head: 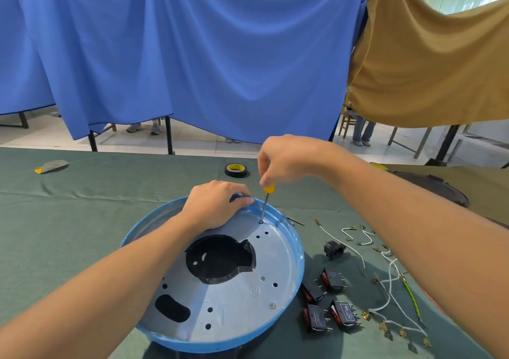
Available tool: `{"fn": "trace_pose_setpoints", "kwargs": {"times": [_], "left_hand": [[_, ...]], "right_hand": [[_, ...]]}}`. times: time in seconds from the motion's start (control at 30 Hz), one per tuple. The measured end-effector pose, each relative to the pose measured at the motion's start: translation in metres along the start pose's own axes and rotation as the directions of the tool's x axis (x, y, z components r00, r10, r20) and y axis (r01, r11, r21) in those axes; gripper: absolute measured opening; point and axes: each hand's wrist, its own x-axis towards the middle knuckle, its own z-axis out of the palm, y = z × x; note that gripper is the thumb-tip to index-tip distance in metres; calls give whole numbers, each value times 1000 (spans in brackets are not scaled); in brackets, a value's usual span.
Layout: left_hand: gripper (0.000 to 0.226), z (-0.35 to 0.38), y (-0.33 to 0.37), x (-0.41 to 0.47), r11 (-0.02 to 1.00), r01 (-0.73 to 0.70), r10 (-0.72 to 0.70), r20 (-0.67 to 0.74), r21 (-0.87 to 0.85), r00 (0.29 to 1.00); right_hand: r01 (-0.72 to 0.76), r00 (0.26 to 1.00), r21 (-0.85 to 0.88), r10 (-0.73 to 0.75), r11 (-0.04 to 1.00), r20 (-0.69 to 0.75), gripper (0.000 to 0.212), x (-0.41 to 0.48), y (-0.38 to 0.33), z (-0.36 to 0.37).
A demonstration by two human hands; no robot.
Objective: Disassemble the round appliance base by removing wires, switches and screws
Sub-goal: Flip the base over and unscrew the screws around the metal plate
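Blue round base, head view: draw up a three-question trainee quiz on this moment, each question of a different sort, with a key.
1. True or false: the right grip holds the yellow-handled screwdriver with its tip down on the plate inside the round base.
2. How many red-and-black rocker switches lie on the green cloth beside the base? A two; B four; C seven.
3. Fill in: the left grip holds the base's ____ rim (near or far).
Key: 1 true; 2 B; 3 far.
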Motion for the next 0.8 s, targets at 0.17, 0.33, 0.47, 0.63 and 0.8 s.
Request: {"fn": "trace_pose_setpoints", "kwargs": {"times": [0.17,0.33,0.47,0.63,0.8], "left_hand": [[24,0,0,-1,1000,10,-10,-10,-7,1000],[24,1,-1,0,1000,-3,3,-15,-6,1000],[25,0,-1,-1,1000,-4,4,-18,-5,1000],[25,0,0,-1,1000,8,-8,-13,1,1000],[24,0,-1,-1,1000,8,-8,-15,-4,1000]], "right_hand": [[-28,1000,-15,28,999,4,48,0,4,3],[-1,997,-46,-2,999,-74,36,-1,-1,5],[45,999,39,-44,998,-27,22,-4,-6,1],[7,1000,-15,-7,1000,-16,51,2,-9,2],[4,996,41,0,999,-86,23,1,-11,6]]}}
